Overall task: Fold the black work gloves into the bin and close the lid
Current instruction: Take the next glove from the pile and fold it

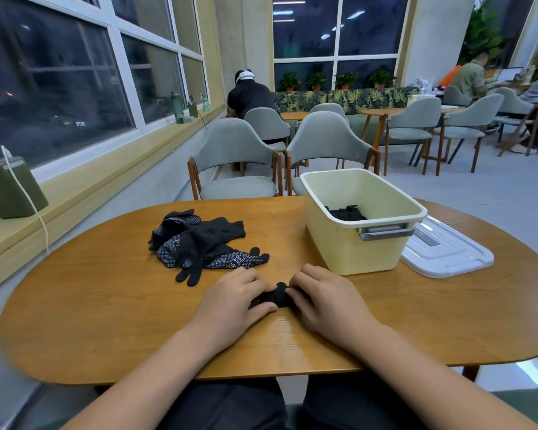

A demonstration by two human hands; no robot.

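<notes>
Sitting at a wooden surface (106,311), a person is folding a black work glove (272,297) near the front edge. The left hand (232,302) and right hand (325,301) are both pinching it, fingers curled round the bundled fabric. A loose pile of gloves (199,243) is lying just beyond, and one folded glove (347,213) is sitting inside the open cream bin (354,252). The white lid (448,252) is lying beside the bin. The folding step appears to be under way; next, the bundle likely needs lifting over the rim and into the bin.
</notes>
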